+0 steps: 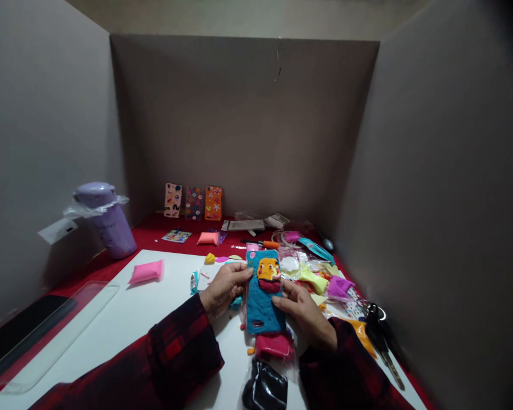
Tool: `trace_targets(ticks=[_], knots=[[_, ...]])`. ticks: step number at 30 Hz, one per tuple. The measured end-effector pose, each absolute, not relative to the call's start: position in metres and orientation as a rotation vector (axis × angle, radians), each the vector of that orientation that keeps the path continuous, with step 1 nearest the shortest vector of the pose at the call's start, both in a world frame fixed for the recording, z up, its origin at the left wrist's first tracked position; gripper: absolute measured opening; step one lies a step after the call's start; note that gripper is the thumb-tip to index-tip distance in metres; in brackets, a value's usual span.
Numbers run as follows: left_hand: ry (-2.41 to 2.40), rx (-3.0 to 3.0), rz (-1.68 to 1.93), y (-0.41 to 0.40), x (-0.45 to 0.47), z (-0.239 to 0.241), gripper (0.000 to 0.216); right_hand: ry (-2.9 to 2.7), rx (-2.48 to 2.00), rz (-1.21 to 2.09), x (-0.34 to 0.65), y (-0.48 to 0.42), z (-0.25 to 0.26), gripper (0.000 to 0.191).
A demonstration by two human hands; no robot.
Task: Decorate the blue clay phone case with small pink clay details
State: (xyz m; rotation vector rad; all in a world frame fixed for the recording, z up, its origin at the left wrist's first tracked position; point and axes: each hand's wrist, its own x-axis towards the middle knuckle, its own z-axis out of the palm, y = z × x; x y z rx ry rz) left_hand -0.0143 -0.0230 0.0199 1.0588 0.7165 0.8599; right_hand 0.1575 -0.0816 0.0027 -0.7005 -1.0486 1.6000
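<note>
A phone case covered in blue clay (260, 304), with an orange face and a dark red patch near its top, is held upright between both my hands over the white board (123, 319). My left hand (224, 287) grips its left edge, thumb on the front. My right hand (301, 310) holds the right edge, fingers curled on it. A pink clay packet (274, 345) lies just below the case, a black packet (265, 390) nearer me.
Three decorated phone cases (193, 202) lean on the back wall. A purple tumbler (109, 219) stands at left, a pink clay bag (146, 271) on the board. Several clay packets (320, 279) crowd the right, with keys (378, 333). A clear plastic lid (51, 336) lies at left.
</note>
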Motion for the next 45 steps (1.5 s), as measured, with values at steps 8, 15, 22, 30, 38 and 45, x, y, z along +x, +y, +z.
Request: trace_targets(ticks=[8, 15, 22, 30, 38, 45], knots=[[0.727, 1.051, 0.857, -0.0231, -0.0139, 0.0207, 0.031, -1.044, -0.705, 1.607, 0.1581, -0.0820, 0.0043, 0.043], [0.729, 1.053, 0.862, -0.0234, -0.0140, 0.0202, 0.030, -1.051, -0.712, 1.601, 0.1585, -0.0810, 0.0028, 0.042], [0.709, 1.058, 0.866, -0.0246, -0.0140, 0.0221, 0.030, -1.057, -0.721, 1.602, 0.1574, -0.0831, 0.0038, 0.042], [0.695, 1.056, 0.872, -0.0244, -0.0138, 0.0209, 0.029, -1.063, -0.761, 1.598, 0.1582, -0.0832, 0.0051, 0.038], [0.694, 1.057, 0.872, -0.0245, -0.0130, 0.0202, 0.028, -1.077, -0.755, 1.603, 0.1581, -0.0829, 0.0041, 0.041], [0.699, 1.054, 0.872, -0.0246, -0.0130, 0.0211, 0.030, -1.081, -0.742, 1.602, 0.1588, -0.0826, 0.0032, 0.045]])
